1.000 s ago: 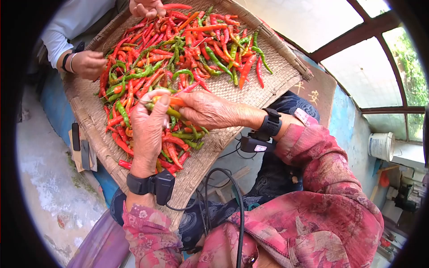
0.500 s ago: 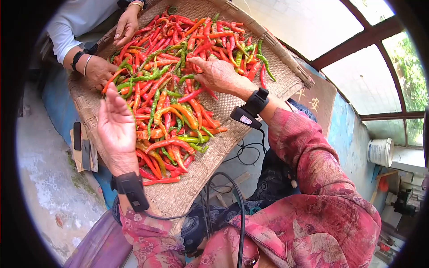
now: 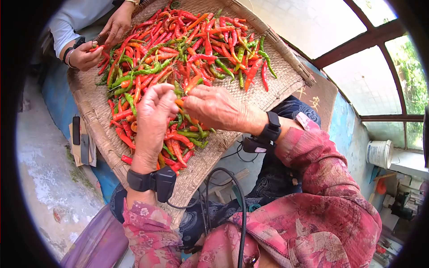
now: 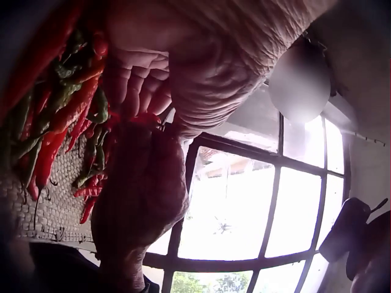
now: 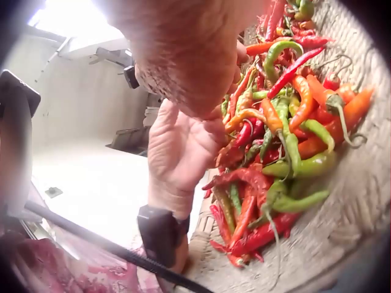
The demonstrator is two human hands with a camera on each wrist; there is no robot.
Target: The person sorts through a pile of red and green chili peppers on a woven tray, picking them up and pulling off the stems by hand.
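Note:
A wide woven tray on my lap carries a heap of red, orange and green chillies. Both my hands meet over the near part of the heap. My left hand has its fingers curled, and my right hand faces it. Together they pinch an orange chilli between their fingertips. In the left wrist view the curled left fingers press against the right hand, with a bit of red chilli between them. The right wrist view shows my left hand beside the chillies.
Another person's two hands work at the tray's far left edge. Dark flat objects lie on the floor on the left. A black cable loops over my lap. A white bucket stands at the right under the window.
My right hand has come back from the far middle of the heap, and my open left hand has swung in from the left. They now meet and pinch an orange chilli.

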